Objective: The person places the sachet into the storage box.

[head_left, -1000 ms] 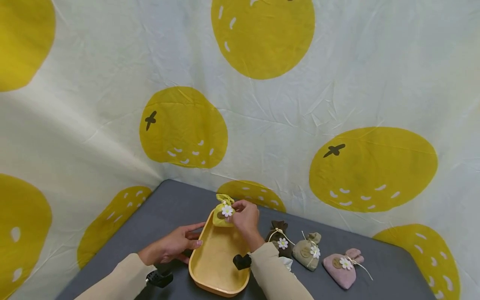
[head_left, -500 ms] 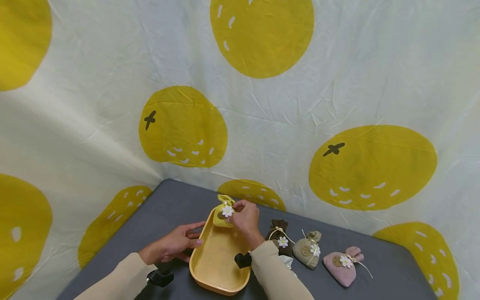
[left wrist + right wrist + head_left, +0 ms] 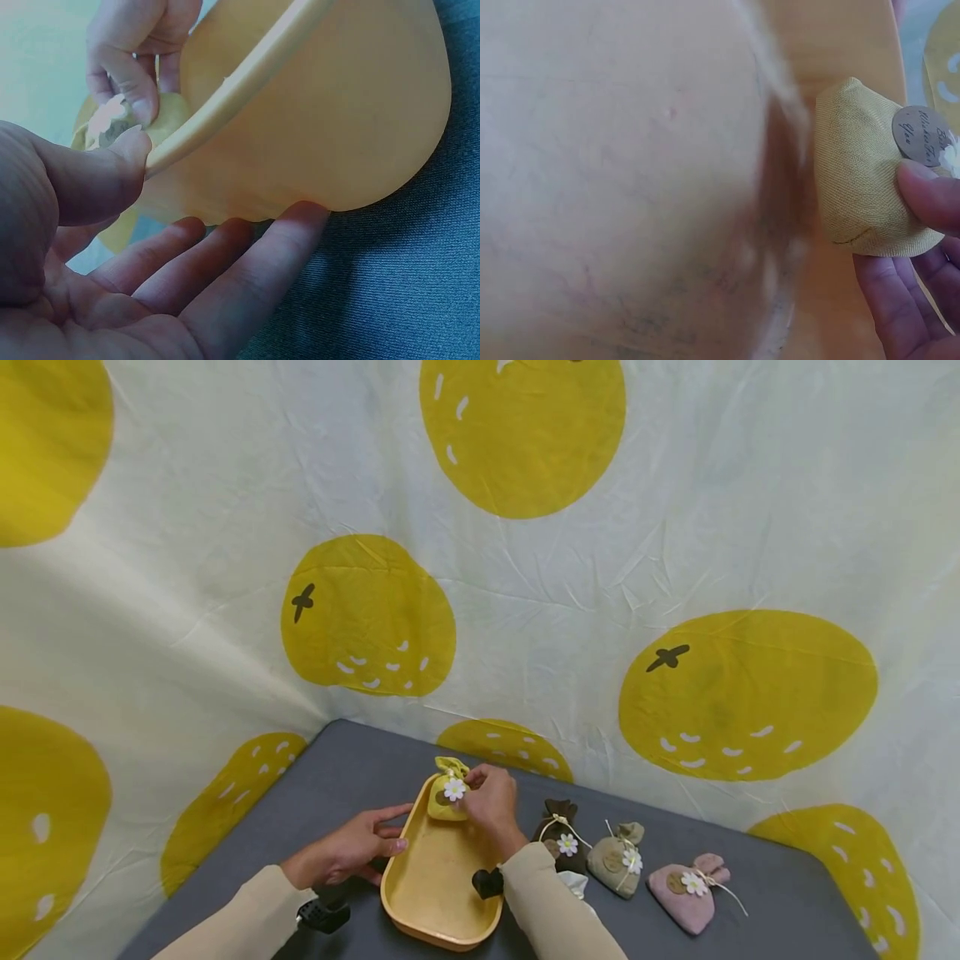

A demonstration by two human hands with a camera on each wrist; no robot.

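A person's right hand (image 3: 491, 797) pinches a yellow pouch (image 3: 446, 811), thumb on its front beside the white flower, fingers clamped behind. The left hand (image 3: 358, 843) grips a yellow tray (image 3: 438, 881) by its side, thumb at the rim and spread fingers against the outer wall. The pouch tilts at the tray's far end, its body over the interior and its tied neck rising past the rim.

The step in hand looks like placing the pouch in the tray while the left hand steadies it. The next move seems to call for settling the pouch against the far wall, then loosening the pinch without tipping it.

To the right on a dark gray table (image 3: 360, 768) lie a brown pouch (image 3: 551, 832), an olive pouch (image 3: 602, 864) and a pink pouch (image 3: 686, 906), all outside the tray. A patterned cloth (image 3: 540, 635) hangs behind.

Whether the yellow pouch already bears on the tray is hard to tell; the right-wrist view crops its neck and flower, and its tag reads only in part. The right hand's fingertips are hidden behind the fabric in the head view. A white item (image 3: 573, 883), mostly covered by the right sleeve (image 3: 558, 906), cannot be identified for certain.
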